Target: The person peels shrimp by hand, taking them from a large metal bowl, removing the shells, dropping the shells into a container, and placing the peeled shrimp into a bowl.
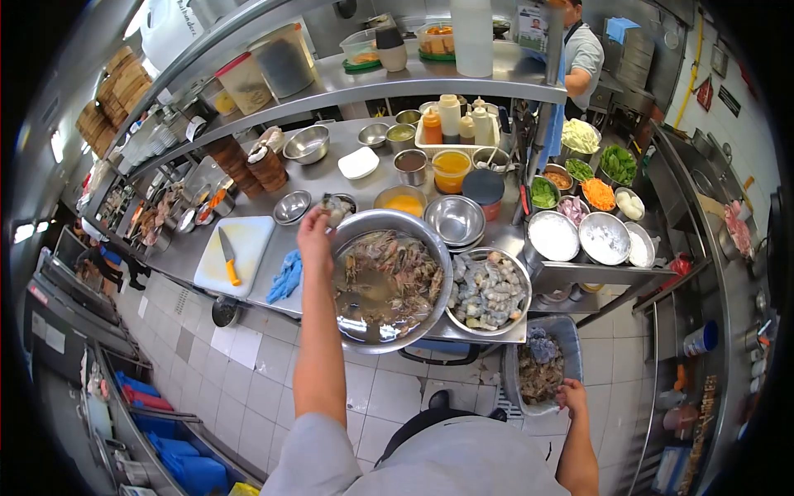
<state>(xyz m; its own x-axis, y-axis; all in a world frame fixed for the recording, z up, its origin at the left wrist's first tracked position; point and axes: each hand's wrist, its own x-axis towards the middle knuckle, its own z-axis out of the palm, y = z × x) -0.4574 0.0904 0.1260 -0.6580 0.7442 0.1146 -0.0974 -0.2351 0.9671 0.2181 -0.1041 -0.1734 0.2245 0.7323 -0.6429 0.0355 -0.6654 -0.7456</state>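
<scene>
My left hand (314, 240) reaches forward over the counter, its fingers closed on a grey shrimp (334, 208) at the rim of a small metal bowl. Just below and to its right, a large steel bowl (441, 293) holds brownish shrimp pieces in murky water. Beside that bowl, a second steel bowl (488, 285) is heaped with grey peeled shrimp. Low on the right, my right hand (571, 397) is at the edge of a grey bin (569, 335) containing shells and a crumpled bluish thing. Its fingers are loosely bent and apart, with nothing visible in them.
A knife (229, 258) lies on a white cutting board (252, 231), near a blue cloth (286, 278). Sauce containers (452, 169) and stacked metal bowls (455, 219) stand behind. Bowls of white powder (552, 236) are at right. A person (584, 58) stands beyond the shelf.
</scene>
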